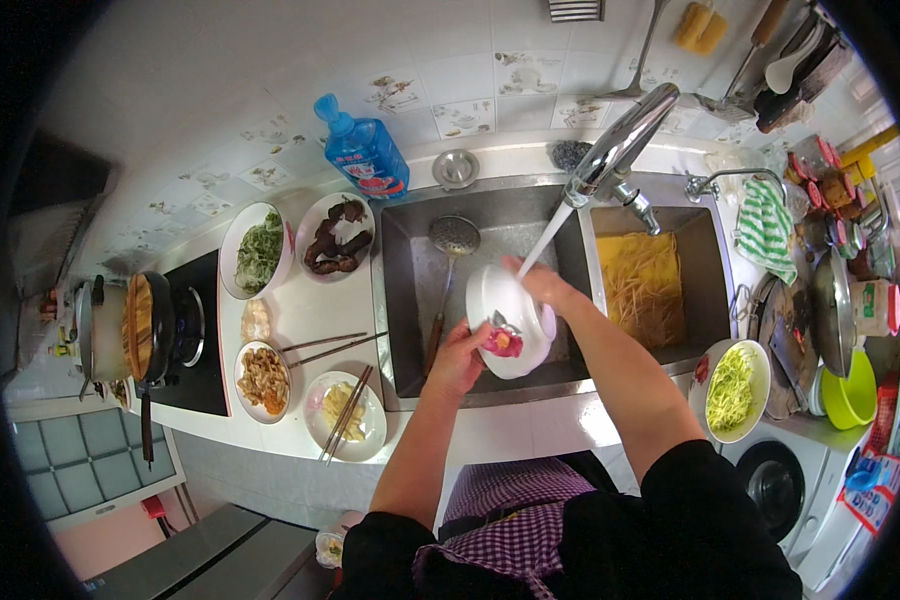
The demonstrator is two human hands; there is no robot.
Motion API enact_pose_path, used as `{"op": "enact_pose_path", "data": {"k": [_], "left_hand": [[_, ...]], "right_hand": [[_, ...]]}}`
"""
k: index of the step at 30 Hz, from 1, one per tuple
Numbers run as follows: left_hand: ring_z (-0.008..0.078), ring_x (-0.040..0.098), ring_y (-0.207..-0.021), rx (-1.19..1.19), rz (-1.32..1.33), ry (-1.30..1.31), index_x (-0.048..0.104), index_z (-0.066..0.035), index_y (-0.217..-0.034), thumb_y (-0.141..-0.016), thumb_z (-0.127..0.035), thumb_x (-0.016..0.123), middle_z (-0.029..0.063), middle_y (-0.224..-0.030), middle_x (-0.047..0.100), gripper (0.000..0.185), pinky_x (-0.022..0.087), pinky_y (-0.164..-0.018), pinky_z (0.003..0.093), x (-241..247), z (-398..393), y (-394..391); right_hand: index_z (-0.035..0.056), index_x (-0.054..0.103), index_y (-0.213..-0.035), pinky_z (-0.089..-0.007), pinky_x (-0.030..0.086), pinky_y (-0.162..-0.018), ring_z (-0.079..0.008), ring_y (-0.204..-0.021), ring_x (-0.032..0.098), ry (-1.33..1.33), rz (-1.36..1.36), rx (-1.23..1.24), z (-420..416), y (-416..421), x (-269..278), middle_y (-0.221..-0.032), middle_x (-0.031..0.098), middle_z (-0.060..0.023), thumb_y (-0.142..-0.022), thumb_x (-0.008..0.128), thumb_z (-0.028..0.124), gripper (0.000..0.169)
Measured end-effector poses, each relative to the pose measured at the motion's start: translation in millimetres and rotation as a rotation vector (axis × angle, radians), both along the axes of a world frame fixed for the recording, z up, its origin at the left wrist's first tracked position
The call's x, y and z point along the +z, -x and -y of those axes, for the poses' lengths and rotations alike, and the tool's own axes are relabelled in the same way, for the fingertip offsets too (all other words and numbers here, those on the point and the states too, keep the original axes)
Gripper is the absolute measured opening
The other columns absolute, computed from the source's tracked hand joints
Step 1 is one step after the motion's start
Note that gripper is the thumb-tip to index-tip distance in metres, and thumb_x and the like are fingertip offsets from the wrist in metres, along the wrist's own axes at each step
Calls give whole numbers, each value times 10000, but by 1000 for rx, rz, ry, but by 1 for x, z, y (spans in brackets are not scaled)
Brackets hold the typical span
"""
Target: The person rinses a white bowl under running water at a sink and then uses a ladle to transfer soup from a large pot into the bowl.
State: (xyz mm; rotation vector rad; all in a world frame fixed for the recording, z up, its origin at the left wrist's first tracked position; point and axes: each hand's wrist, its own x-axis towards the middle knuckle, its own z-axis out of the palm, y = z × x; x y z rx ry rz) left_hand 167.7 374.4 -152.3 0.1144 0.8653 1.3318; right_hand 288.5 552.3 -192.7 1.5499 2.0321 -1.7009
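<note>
Over the left sink basin (pixel 420 225) I hold a white bowl with a red flower print (pixel 502 300), tilted on its side. My left hand (pixel 461 356) grips its near left edge. At the upper right of the bowl is my right hand (pixel 544 283), its fingers partly hidden, under water running from the chrome faucet (pixel 622 142). A second pale rim shows by the bowl's right side; whether it is another bowl I cannot tell. Below in the basin rests a metal skimmer (pixel 454 238) with a wooden handle.
Shredded strips soak in the right basin (pixel 701 300). Left on the counter stand a bowl of shredded greens (pixel 259 255), dark meat (pixel 337 244), plates with chopsticks (pixel 345 416) and blue soap (pixel 367 154). A pan (pixel 157 330) sits at the stove; a bowl of green shreds (pixel 735 394) stands right.
</note>
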Motion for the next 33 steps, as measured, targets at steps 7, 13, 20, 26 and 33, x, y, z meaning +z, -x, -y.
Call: {"op": "enact_pose_path", "data": {"k": [7,13,20,26,33], "left_hand": [[236,542,-1136,315,167,-91,463,-73,-1266,-954,-138,492,93,-1203,568,319,418,-996,428,-26,-27,2],[273,625,-958,258,39,-20,477,-25,-1178,-941,-126,525,141,-1065,611,262,507,-857,406,-43,-78,-5],[210,633,-753,-50,-610,91,602,5,-978,-872,-64,519,123,-836,658,151,506,-662,355,-47,-80,-35],[421,605,-774,-360,-1329,-138,599,-50,-1011,-783,-99,552,225,-825,643,237,476,-685,495,-24,-59,-62],[397,604,-679,-569,-1478,-243,635,-64,-802,-897,-339,493,189,-741,639,323,468,-625,502,-4,-42,-61]], "right_hand": [[30,387,-1374,-314,321,-1034,-277,-1250,450,84,-195,-588,56,-20,-25,-1359,467,-185,-947,345,535,663],[-29,248,-1427,-301,332,-1014,-202,-1250,411,14,-289,-490,73,-41,-12,-1389,419,-161,-900,557,459,782],[15,405,-1252,-308,434,-697,-129,-798,543,238,-348,-640,59,-40,18,-934,574,-60,-831,654,473,670],[61,429,-1012,-383,451,-591,-143,-642,527,424,-279,-834,64,-41,35,-690,513,-28,-737,735,431,554],[58,537,-1054,-410,473,-713,-236,-826,589,616,-554,-871,88,-62,6,-936,601,-99,-810,618,441,462]]}}
